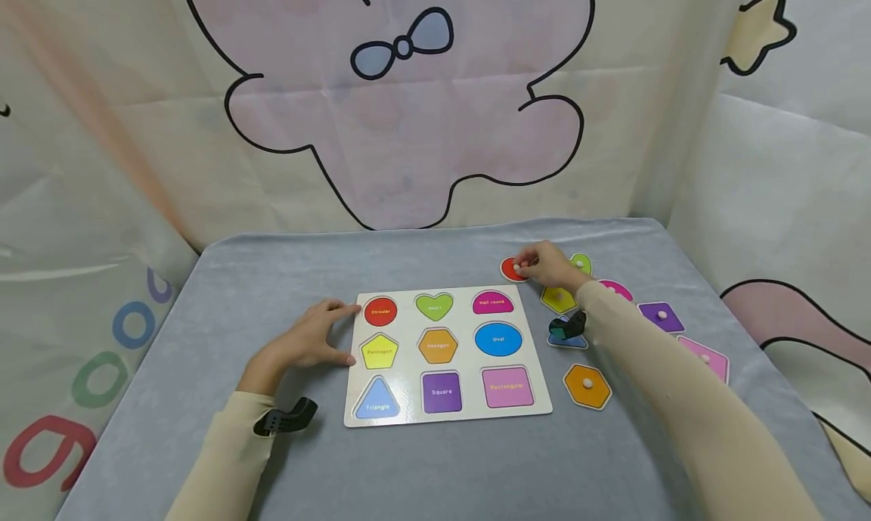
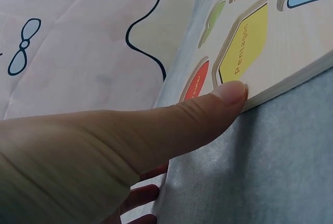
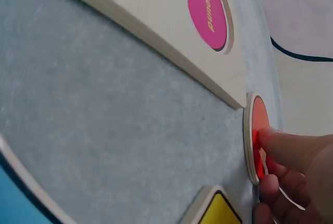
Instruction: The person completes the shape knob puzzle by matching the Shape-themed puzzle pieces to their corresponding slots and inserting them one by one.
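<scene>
A wooden shape puzzle board point(image 1: 466, 423) with printed recesses such as Circular, Heart and Pentagon lies flat on the table. My left hand point(image 1: 302, 338) is at its left side, fingers and thumb extended. In the left wrist view the thumb point(image 2: 197, 114) touches the board edge beside the yellow Pentagon recess point(image 2: 250, 44). Beyond the board's far right corner, my right hand point(image 1: 550, 266) pinches the knob of a red round puzzle piece point(image 1: 509, 270). In the right wrist view that red piece point(image 3: 258, 109) is close to the board's corner, thumb and fingertips at its middle.
Right of the board lie knobbed pieces: yellow pentagon point(image 1: 558, 300), green heart point(image 1: 582, 263), magenta half round point(image 1: 618, 289), purple square point(image 1: 661, 317), pink rectangle point(image 1: 708, 360), orange hexagon point(image 1: 587, 387). A blue piece point(image 1: 568, 342) is partly behind the right wrist. Grey cloth point(image 1: 449, 476) covers the table.
</scene>
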`<control>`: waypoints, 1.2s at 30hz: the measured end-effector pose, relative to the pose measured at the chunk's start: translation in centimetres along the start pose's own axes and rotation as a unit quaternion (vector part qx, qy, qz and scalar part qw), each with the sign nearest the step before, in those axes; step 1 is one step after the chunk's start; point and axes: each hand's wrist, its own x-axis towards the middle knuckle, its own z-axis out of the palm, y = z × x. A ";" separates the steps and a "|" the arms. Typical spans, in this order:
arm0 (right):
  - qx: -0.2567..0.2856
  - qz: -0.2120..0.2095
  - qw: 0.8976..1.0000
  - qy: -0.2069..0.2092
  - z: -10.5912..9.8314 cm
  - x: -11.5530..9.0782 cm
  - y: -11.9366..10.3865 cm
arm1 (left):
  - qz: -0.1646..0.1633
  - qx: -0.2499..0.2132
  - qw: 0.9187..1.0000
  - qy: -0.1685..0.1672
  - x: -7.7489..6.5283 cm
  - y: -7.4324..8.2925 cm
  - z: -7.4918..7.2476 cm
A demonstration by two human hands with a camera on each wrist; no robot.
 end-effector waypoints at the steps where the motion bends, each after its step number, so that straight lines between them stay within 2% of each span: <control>1: -0.001 -0.002 1.000 0.002 0.0 0.0 0.0 | 0.000 0.000 1.000 0.000 0.0 0.0 0.0; 8: -0.001 0.008 1.000 0.010 -0.4 -0.1 0.2 | 0.005 -0.001 1.000 0.003 0.1 0.0 0.0; 20: 0.021 -0.008 1.000 0.010 -0.7 -0.5 -0.7 | -0.002 -0.003 1.000 0.000 0.0 -0.1 0.0; 28: 0.027 -0.010 1.000 0.010 -0.5 -0.5 -2.0 | 0.005 -0.006 1.000 0.004 -0.2 -0.3 -0.1; 36: 0.033 -0.033 0.999 0.005 0.1 -0.7 -3.7 | -0.001 -0.005 1.000 0.000 -0.1 -0.1 0.0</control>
